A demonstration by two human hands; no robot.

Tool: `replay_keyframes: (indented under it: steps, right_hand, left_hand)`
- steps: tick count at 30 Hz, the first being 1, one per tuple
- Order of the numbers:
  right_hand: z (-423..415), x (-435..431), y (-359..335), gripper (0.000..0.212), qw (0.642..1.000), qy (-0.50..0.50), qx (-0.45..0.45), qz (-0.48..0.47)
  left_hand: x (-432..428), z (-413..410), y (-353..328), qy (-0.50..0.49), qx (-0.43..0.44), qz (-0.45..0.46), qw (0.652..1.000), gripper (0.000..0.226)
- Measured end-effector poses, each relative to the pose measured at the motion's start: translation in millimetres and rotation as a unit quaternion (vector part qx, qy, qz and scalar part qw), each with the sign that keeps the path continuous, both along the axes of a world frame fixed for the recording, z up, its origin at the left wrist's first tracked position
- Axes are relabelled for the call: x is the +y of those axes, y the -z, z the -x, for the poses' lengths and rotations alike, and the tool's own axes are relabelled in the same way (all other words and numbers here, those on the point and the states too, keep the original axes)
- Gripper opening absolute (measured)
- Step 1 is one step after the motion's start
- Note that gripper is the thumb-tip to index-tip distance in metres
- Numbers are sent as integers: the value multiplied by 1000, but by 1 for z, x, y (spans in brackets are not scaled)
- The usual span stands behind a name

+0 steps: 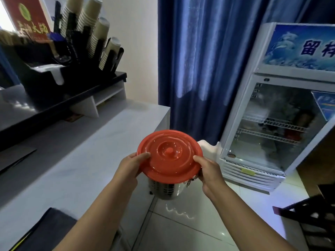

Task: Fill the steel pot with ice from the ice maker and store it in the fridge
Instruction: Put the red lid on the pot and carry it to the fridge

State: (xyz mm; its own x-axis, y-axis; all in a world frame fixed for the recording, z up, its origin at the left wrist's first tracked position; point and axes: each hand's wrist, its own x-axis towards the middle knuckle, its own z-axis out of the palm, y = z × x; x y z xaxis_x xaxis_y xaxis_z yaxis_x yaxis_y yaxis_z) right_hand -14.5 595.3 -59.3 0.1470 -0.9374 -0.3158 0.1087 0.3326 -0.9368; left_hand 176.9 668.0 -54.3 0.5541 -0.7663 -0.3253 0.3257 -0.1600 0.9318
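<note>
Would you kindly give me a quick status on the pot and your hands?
Left hand and right hand gripping orange lid rim. Steel pot lidded, held above floor. Glass-door fridge ahead, door closed.

I take this for a small drinks shop or café service area. On my left runs a long pale table (pixel 94 142) with a black raised shelf (pixel 59 98) carrying a dispenser rack (pixel 72 57) full of stacked paper cups (pixel 90 28) and dark lids. A red sign (pixel 30 17) with printed characters stands behind it. On my right sits a glass-door display fridge (pixel 282 124) with wire shelves and a blue branded header. Blue curtains (pixel 199 60) hang at the back, over a tiled floor (pixel 190 223).
</note>
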Motion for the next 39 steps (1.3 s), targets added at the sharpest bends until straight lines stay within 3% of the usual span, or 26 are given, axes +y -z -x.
replay_keyframes:
  steps: [17,39]
  right_hand:
    - [-42,-260,-12,10,997,-67,9,35]
    - [-225,-450,-3,15,1000,-27,-8,-3]
  left_hand:
    - [-246,-36,-10,-57,24,11,998,12]
    - [-445,-216,-20,-39,5,-11,999,6]
